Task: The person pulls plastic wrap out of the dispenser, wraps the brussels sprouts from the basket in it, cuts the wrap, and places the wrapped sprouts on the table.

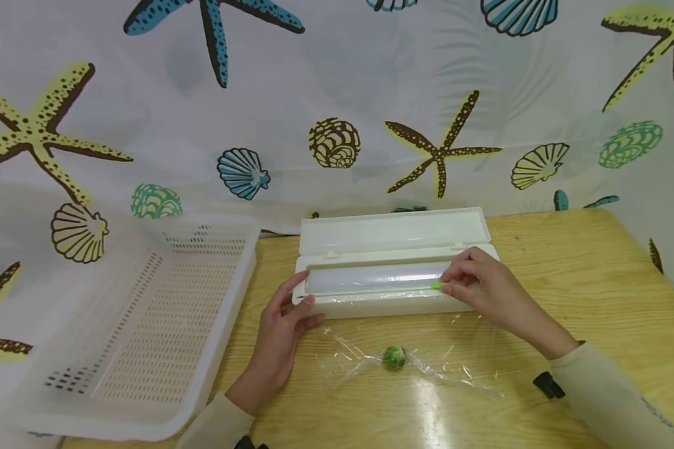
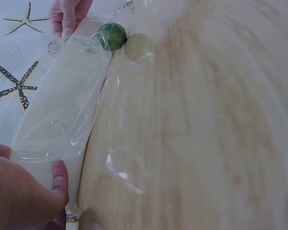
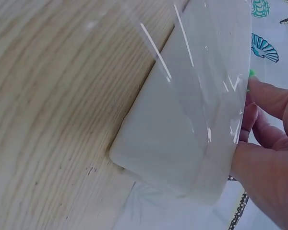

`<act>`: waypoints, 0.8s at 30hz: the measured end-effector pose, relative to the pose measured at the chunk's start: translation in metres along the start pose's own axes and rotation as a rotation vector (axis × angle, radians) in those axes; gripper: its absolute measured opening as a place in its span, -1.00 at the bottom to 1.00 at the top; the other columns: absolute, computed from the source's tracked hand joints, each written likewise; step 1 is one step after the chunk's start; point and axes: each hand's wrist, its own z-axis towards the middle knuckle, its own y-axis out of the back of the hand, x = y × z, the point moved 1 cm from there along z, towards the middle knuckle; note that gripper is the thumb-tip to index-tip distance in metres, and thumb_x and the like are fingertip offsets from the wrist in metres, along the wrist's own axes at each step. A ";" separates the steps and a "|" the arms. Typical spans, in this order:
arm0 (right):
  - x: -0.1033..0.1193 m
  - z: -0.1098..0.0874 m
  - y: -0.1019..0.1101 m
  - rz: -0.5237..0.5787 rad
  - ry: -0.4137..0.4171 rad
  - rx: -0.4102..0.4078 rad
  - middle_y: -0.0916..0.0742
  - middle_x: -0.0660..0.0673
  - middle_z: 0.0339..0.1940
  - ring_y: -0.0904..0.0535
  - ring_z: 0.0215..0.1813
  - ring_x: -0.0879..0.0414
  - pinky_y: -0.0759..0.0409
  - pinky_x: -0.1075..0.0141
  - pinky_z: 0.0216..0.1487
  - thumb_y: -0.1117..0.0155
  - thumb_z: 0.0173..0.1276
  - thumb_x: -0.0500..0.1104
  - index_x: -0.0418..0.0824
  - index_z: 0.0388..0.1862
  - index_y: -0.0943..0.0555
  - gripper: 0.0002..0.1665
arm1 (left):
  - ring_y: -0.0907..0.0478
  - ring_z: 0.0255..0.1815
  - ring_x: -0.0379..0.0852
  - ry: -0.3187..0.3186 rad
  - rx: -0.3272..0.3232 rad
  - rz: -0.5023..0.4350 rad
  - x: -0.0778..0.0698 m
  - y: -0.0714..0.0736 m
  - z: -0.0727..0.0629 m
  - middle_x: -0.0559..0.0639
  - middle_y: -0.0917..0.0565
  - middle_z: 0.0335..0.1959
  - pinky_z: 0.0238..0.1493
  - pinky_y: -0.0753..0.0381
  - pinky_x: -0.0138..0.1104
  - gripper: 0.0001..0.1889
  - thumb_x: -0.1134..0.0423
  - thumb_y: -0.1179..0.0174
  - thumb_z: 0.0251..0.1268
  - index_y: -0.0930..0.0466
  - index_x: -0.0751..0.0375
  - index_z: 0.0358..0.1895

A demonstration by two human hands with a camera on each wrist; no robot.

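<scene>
A white cling film dispenser box point(image 1: 393, 307) lies on the wooden table, its lid point(image 1: 393, 231) raised at the back and a roll of film point(image 1: 371, 279) inside. My left hand point(image 1: 278, 333) grips the left end of the box, thumb at its front edge. Near the right end, my right hand point(image 1: 485, 287) pinches a small bright green slider point(image 1: 435, 285) on the front rim between thumb and fingers. Clear film drapes over the box front onto the table. There, a Brussels sprout point(image 1: 394, 358) sits among crumpled film point(image 1: 438, 374), seen also in the left wrist view.
To the left stands a large white perforated plastic basket point(image 1: 199, 368). A white cloth point(image 1: 337, 75) printed with starfish and shells hangs behind the table. The table's right edge point(image 1: 646, 255) slants away beyond my right arm.
</scene>
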 end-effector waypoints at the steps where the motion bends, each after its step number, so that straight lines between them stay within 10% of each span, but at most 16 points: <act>1: 0.000 0.000 0.001 -0.001 -0.002 -0.001 -0.63 -0.09 -0.07 -0.58 -0.13 0.06 -0.62 0.34 -0.14 -0.54 0.49 -0.28 -0.25 -0.16 -0.80 -0.95 | -0.65 -0.05 -0.07 0.001 0.000 -0.002 0.000 0.000 0.000 -0.04 -0.19 -0.20 0.12 -0.77 -0.15 -0.44 0.48 -0.17 0.66 -0.48 0.07 0.61; 24: -0.014 -0.009 0.014 -0.028 0.016 -0.022 -0.66 -0.08 0.01 -0.44 -0.25 0.09 -0.46 0.35 -0.29 -0.54 0.50 -0.24 -0.14 -0.12 -0.81 -0.95 | -0.62 -0.13 -0.10 0.002 0.034 -0.022 -0.002 0.003 -0.001 -0.05 -0.15 -0.08 0.19 -0.75 -0.11 -0.44 0.47 -0.15 0.68 -0.44 0.10 0.63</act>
